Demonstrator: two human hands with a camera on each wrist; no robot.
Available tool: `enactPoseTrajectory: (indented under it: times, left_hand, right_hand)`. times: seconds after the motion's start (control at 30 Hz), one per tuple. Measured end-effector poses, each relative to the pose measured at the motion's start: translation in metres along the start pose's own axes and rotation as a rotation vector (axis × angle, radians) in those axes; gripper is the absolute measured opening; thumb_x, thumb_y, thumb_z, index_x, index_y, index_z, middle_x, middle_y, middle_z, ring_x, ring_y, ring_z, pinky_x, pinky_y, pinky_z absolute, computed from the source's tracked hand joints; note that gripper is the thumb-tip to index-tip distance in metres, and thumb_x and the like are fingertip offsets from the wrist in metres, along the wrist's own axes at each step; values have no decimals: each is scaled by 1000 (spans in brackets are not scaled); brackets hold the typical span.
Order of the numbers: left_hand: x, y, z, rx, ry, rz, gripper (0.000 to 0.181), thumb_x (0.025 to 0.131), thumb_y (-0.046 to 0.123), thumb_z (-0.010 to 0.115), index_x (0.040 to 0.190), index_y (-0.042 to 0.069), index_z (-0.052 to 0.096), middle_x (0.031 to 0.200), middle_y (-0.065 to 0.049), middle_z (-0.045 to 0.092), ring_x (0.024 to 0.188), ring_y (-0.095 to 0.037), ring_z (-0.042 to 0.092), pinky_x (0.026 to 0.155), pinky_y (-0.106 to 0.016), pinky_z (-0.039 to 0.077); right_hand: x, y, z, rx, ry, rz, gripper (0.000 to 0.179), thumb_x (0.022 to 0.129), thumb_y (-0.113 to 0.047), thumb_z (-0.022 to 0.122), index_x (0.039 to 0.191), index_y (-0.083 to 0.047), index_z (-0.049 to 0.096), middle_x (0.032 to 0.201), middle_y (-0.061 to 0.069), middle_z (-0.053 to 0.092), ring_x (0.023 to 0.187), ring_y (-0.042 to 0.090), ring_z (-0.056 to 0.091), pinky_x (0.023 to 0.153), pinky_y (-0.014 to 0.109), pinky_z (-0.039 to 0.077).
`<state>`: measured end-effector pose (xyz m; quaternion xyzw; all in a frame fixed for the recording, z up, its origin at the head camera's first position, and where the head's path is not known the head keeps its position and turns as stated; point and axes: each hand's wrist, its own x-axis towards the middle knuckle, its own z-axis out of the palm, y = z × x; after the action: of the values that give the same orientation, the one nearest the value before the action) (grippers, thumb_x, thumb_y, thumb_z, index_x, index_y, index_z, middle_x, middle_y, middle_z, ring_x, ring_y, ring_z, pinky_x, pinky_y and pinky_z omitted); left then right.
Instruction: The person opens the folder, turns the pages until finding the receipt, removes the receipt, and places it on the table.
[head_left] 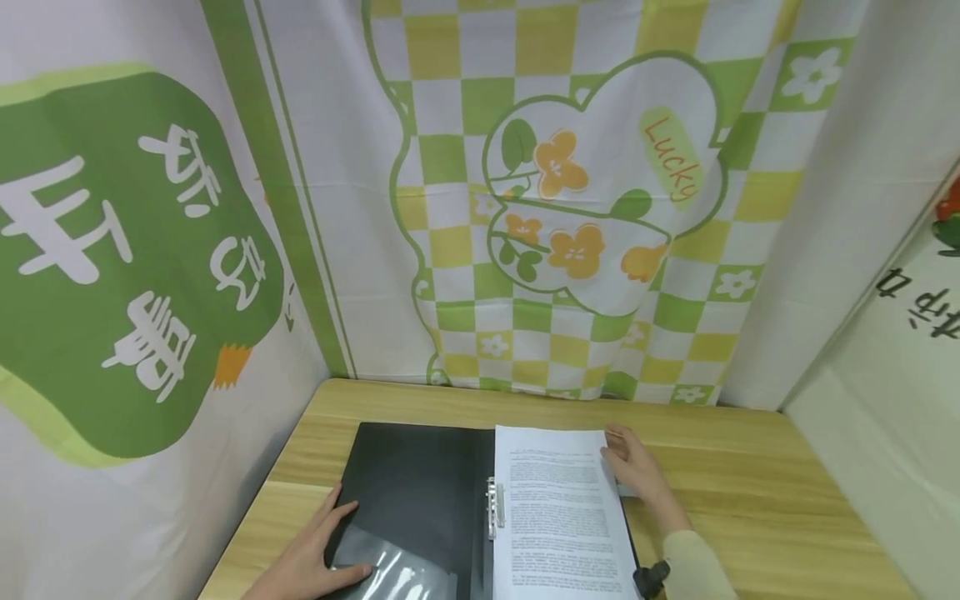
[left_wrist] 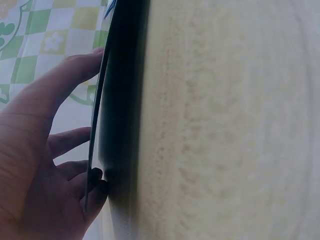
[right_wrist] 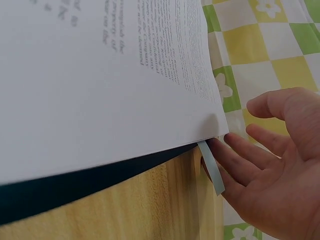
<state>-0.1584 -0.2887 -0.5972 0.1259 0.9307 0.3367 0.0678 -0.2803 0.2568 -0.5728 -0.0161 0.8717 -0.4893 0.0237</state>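
A black folder [head_left: 420, 475] lies spread on the wooden table, with a clear plastic pocket [head_left: 397, 567] inside its left cover. A metal clip [head_left: 494, 508] sits near the spine, beside a stack of printed paper [head_left: 558, 517] on the right side. My left hand [head_left: 318, 542] touches the left cover's outer edge, thumb over the pocket; in the left wrist view, some fingertips [left_wrist: 97, 175] reach past that edge. At the stack's far right corner is my right hand [head_left: 630, 462]. Its thumb stands apart from the paper, and its fingers touch the corner beside a pale blue strip [right_wrist: 214, 170].
The wooden table [head_left: 742, 492] extends to both sides of the folder. Behind it hangs a checked cloth [head_left: 480, 317] with flowers, and a white cloth with green print [head_left: 172, 333] hangs at left. A dark device [head_left: 651, 577] is on my right wrist.
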Motion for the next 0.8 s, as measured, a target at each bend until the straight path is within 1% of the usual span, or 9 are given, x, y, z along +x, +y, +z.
enactPoseTrajectory:
  times: [0.1,0.17,0.27,0.37,0.47,0.53,0.63,0.73,0.8]
  left_hand:
    - [-1,2,0,1,-16,-18,100,84,56,85,157,1,44,172,-31,10,149,-56,31,104,-68,46]
    - [-1,4,0,5,-16,-36,100,84,56,86,157,1,44,172,-32,10,149,-58,31,104,-69,47]
    - [0,6,3,25,-2,-49,100,83,57,86,156,0,46,171,-32,11,149,-58,32,104,-68,48]
    - [0,4,7,49,19,-51,101,84,60,84,156,0,46,172,-30,13,150,-55,32,105,-65,48]
    - [1,3,11,75,25,-51,103,84,62,83,157,0,44,173,-28,13,152,-53,31,105,-64,49]
    - [1,3,13,83,21,-55,105,83,63,83,157,-1,44,173,-28,13,153,-53,28,105,-65,48]
    - [1,5,13,78,-6,-66,108,83,63,82,157,-4,41,173,-29,12,155,-54,19,109,-69,43]
    - [1,8,12,65,-40,-72,108,85,61,81,157,-7,38,172,-31,11,156,-56,10,112,-73,36]
    - [1,11,11,57,-59,-76,108,86,60,81,157,-8,37,172,-32,11,156,-56,9,113,-74,34]
  right_hand:
    - [-4,1,1,2,-3,-14,55,109,-14,55,158,6,36,157,36,42,142,54,46,116,61,41]
    - [-4,2,0,-12,2,-42,53,110,-14,55,156,8,38,156,37,42,142,54,46,116,61,41]
    - [-4,4,-1,-19,29,-76,48,110,-12,54,153,8,43,154,37,45,141,54,47,115,60,42]
    - [-1,2,-2,-26,61,-93,45,109,-11,54,150,8,47,152,36,48,137,54,51,112,60,45]
    - [1,1,-2,-16,78,-83,44,108,-10,56,148,7,49,150,35,50,134,54,54,109,60,48]
    - [2,1,-1,2,88,-69,43,108,-10,57,148,7,50,149,34,51,133,54,55,109,59,49]
    - [5,2,2,21,118,-47,43,107,-9,58,146,5,51,144,33,55,132,50,56,111,58,47]
    - [8,2,4,20,159,-22,42,107,-12,58,146,1,52,137,31,61,127,47,59,109,58,48]
    - [10,2,4,15,177,-10,44,107,-15,58,148,-1,50,134,32,63,124,47,61,107,59,49]
